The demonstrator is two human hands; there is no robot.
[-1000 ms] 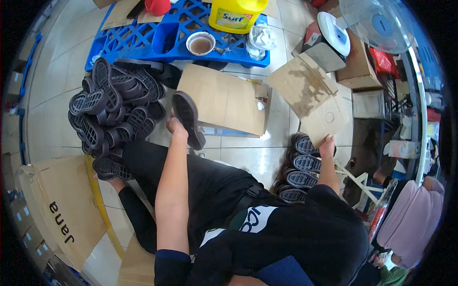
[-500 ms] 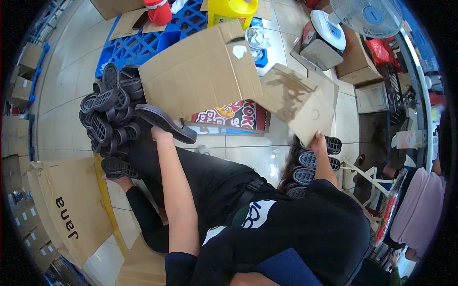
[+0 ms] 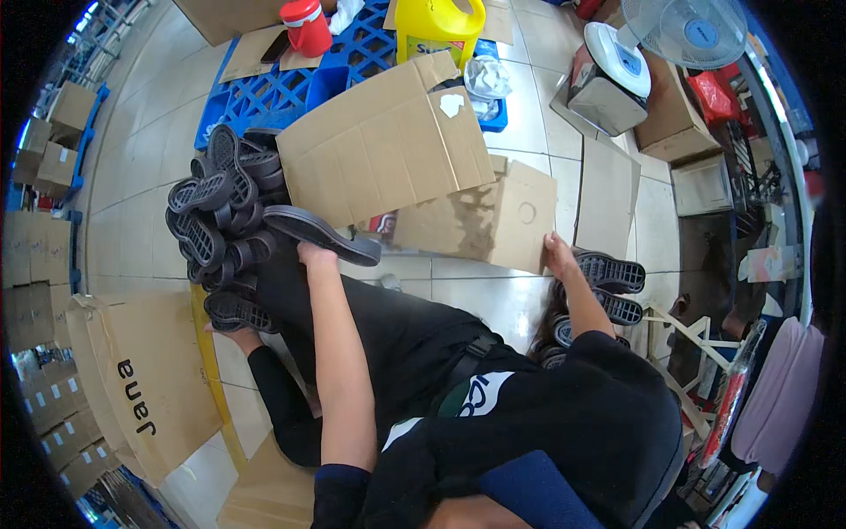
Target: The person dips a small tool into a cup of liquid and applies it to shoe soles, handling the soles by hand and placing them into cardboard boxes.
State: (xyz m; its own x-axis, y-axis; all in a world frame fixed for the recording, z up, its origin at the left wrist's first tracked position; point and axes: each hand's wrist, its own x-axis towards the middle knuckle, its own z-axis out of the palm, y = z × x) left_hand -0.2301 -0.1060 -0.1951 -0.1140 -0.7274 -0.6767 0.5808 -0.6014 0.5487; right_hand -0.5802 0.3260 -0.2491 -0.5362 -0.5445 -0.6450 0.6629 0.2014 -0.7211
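My left hand (image 3: 315, 255) is closed on the heel end of a dark sandal (image 3: 339, 244), which lies side-on. Beside it rises a pile of dark sandals (image 3: 210, 189) with grid-patterned soles. My right hand (image 3: 557, 256) grips the edge of a stained cardboard piece (image 3: 480, 220), with its thumb on the upper face. That piece lies over a red printed box, of which only a bit shows. A larger cardboard sheet (image 3: 379, 141) overlaps its left end. Just below my right hand are more dark sandals (image 3: 612, 275) in a stack.
Beyond the cardboard is a blue plastic pallet (image 3: 273, 93) bearing a red jug (image 3: 306, 28) and a yellow container (image 3: 438, 31). A white-lidded bin (image 3: 612, 79) and a fan (image 3: 696, 33) stand at the far right. A cardboard box (image 3: 145, 379) is at the left.
My right hand has brought the stained cardboard left and down, over the red printed box. The left hand keeps its hold on the sandal. The whole view has shifted slightly.
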